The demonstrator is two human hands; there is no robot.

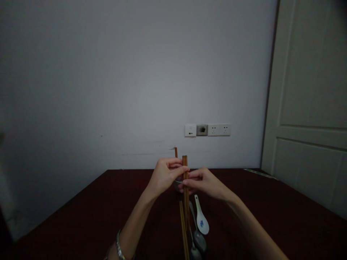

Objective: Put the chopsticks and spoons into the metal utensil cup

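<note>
A pair of brown wooden chopsticks [186, 200] stands upright between my hands. My left hand [167, 173] pinches them near the top, and just below it the fingers of my right hand [203, 183] close on them too. Behind my hands a glass container [178, 185] is mostly hidden; a brown stick [176, 152] rises above my left hand there. Lighter chopsticks [184, 231] lie on the table below. To their right are a white spoon [201, 221] with a blue mark and metal spoons [200, 241].
The dark red table [108, 202] reaches back to a pale wall [135, 90] with sockets [219, 130]. A flat strip [260, 174] lies near the table's far right edge. A cream panelled door [311, 108] stands on the right.
</note>
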